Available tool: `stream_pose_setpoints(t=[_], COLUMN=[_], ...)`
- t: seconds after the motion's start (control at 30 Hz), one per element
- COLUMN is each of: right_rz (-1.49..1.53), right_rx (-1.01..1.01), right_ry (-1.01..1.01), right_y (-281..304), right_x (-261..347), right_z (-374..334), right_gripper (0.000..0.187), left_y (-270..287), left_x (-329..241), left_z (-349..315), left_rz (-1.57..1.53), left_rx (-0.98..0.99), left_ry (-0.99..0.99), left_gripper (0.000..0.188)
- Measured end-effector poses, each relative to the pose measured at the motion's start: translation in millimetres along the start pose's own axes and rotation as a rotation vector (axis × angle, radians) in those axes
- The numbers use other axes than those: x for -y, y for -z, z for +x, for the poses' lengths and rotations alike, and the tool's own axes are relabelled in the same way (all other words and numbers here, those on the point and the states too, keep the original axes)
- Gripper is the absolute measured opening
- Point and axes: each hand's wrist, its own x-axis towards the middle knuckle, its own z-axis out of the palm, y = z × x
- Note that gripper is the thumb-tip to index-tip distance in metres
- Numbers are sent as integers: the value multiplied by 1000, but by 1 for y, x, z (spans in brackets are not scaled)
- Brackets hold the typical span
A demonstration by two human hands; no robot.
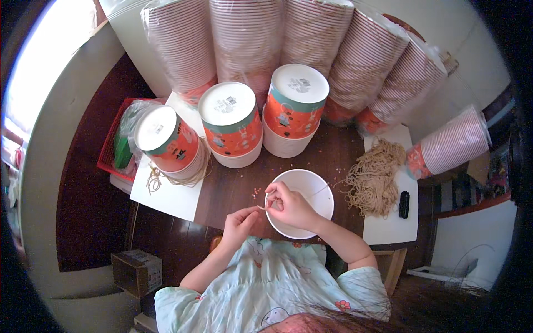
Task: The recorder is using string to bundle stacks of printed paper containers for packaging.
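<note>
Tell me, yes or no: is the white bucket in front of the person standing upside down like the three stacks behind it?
No: the white bucket sits mouth up, showing its empty inside, while the right hand rests over its rim.

bucket in hand: open bucket (pixel 302 191) at the table's (pixel 233 191) near edge, about mid-width, mouth up
hands: right hand (pixel 288 206) over the bucket's left rim; left hand (pixel 240 222) just left of it, at the near edge
upturned buckets: three stacks (pixel 233 123) in a row behind the open bucket, bottoms up, running toward the left edge
sleeved stacks: wrapped bucket stacks (pixel 311 39) lean along the far edge, behind the row, on to the right corner
string pile: loose string bundle (pixel 375 177) right of the open bucket, on a sheet (pixel 388 227) at the right edge
small bar: dark object (pixel 404 204) right of the bundle, on the same sheet
basket: basket (pixel 111 150) off the left edge
</note>
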Motion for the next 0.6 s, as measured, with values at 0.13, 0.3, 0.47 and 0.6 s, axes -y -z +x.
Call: stream_pose_setpoints(t=[0.13,0.3,0.47,0.6], right_rz=[1,7,13,7], right_rx=[3,7,-2,4], right_ry=[13,4,23,26], right_y=[-1,0,0,0], right_x=[-1,0,-1,-1], right_z=[0,0,0,0], right_gripper=[34,34,34,34], left_y=[-3,-6,-12,-13], left_x=[5,-6,-27,-28], left_z=[5,8,0,1], left_rz=[25,250,537,592], left_rx=[-76,-82,-123,-164], left_ry=[-140,-482,-585,-661], left_gripper=[20,19,19,16])
